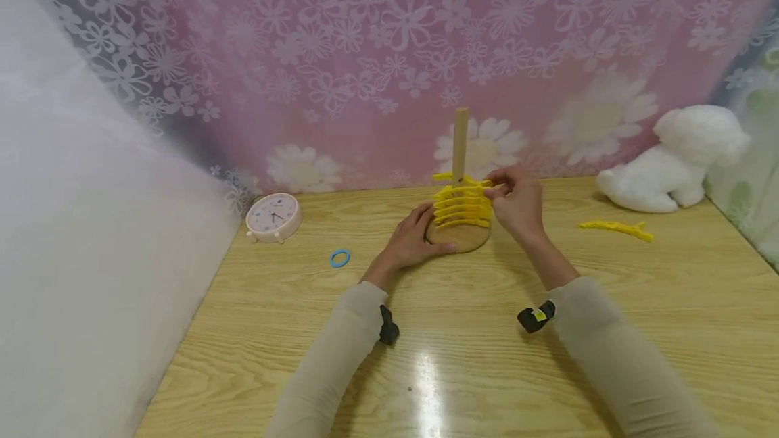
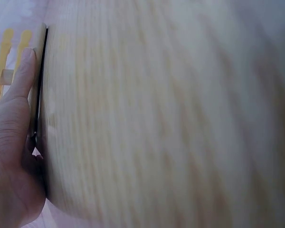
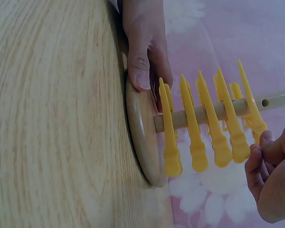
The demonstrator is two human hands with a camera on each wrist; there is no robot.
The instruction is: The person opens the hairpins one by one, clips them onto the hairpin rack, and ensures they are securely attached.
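Observation:
A wooden post (image 1: 460, 144) rises from a round wooden base (image 1: 458, 240) on the table. Several yellow hair clips (image 3: 195, 135) are clamped across the lower post, one above another, with their slim jaws on the far side from the right hand in the right wrist view. My right hand (image 1: 518, 207) pinches the end of the uppermost clip (image 3: 248, 97) between thumb and fingertips. My left hand (image 1: 410, 240) holds the base at its left edge, its thumb (image 3: 141, 78) over the rim; the other fingers are partly hidden.
One more yellow hair clip (image 1: 616, 228) lies on the table at the right, in front of a white plush animal (image 1: 672, 157). To the left are a blue ring (image 1: 339, 266) and a pink clock (image 1: 274, 217). A flowered curtain (image 1: 365, 73) hangs behind the table.

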